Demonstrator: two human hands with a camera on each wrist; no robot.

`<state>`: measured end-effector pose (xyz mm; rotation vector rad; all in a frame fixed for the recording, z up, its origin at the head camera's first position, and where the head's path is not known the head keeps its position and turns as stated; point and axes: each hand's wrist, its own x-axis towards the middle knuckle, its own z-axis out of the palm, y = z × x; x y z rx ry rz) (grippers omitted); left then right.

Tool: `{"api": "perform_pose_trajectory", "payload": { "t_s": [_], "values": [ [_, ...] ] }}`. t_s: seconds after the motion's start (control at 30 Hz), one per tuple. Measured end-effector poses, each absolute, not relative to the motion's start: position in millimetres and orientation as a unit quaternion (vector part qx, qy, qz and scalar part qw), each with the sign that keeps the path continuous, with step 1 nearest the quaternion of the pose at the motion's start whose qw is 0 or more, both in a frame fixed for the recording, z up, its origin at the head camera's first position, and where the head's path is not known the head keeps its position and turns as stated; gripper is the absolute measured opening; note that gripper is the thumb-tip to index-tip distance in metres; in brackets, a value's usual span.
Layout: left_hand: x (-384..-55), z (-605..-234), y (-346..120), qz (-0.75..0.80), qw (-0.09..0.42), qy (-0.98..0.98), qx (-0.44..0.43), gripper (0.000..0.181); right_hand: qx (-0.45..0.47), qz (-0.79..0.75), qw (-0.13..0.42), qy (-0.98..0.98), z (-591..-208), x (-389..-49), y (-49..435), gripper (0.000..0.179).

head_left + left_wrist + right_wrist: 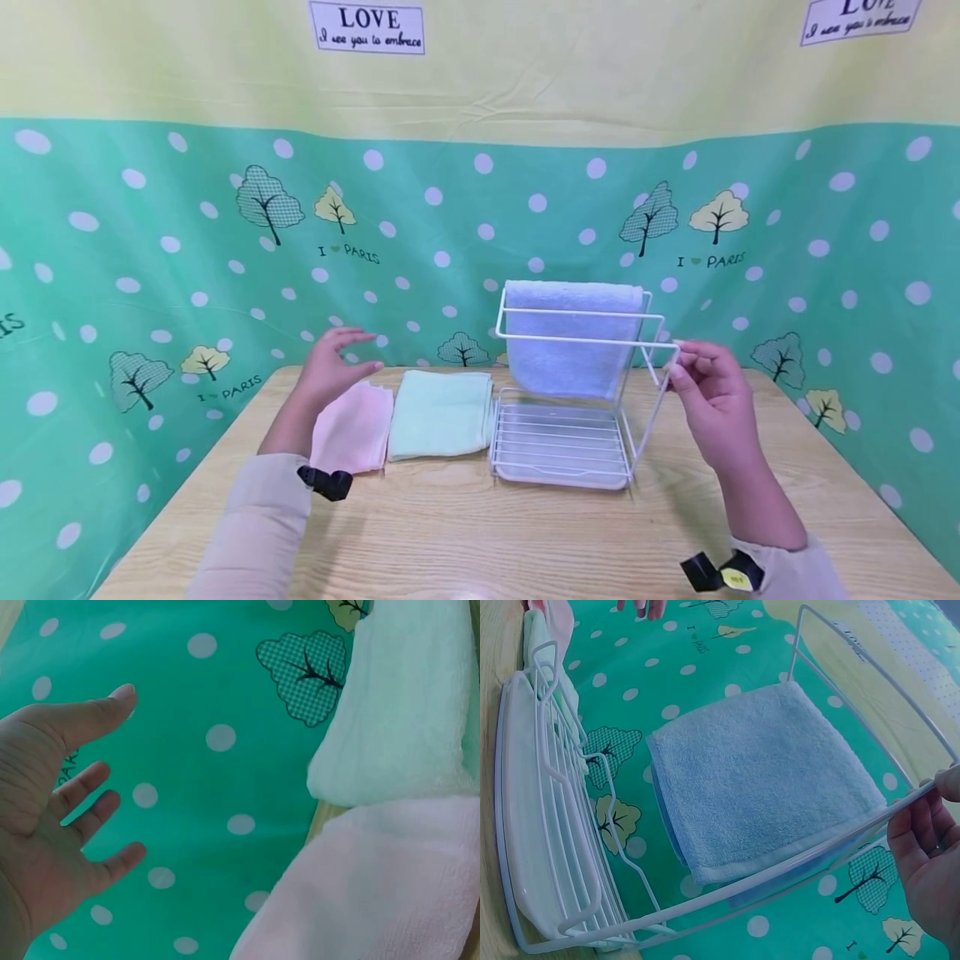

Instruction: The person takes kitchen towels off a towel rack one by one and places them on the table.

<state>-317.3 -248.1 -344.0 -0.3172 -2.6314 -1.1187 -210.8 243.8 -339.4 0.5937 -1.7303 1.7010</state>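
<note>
A white wire rack (562, 446) stands on the table, with a blue towel (570, 350) draped over its rear upper bar. My right hand (716, 408) pinches the rack's upper right corner between thumb and fingers, which the right wrist view also shows beside the blue towel (765, 780). My left hand (333, 367) hovers above a folded pink towel (352, 429), thumb and fingers spread apart and holding nothing. Between the pink towel and the rack lies a folded mint-green towel (441, 415). In the left wrist view, the left hand (60, 825) is apart from both folded towels.
A light wooden table (480, 533) carries everything. Behind it and at both sides hangs a green and yellow printed curtain (450, 208). The rack has a pale tray (525, 817) under its wire base.
</note>
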Motion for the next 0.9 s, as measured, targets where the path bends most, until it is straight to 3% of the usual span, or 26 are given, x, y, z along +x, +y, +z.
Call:
{"api": "perform_pose_trajectory", "payload": {
  "t_s": [0.9],
  "values": [
    [-291.6, -333.2, -212.6, -0.483, 0.158, -0.843, -0.179, 0.051, 0.256, 0.651, 0.31, -0.644, -339.5, -212.0, 244.1, 0.026]
  ]
}}
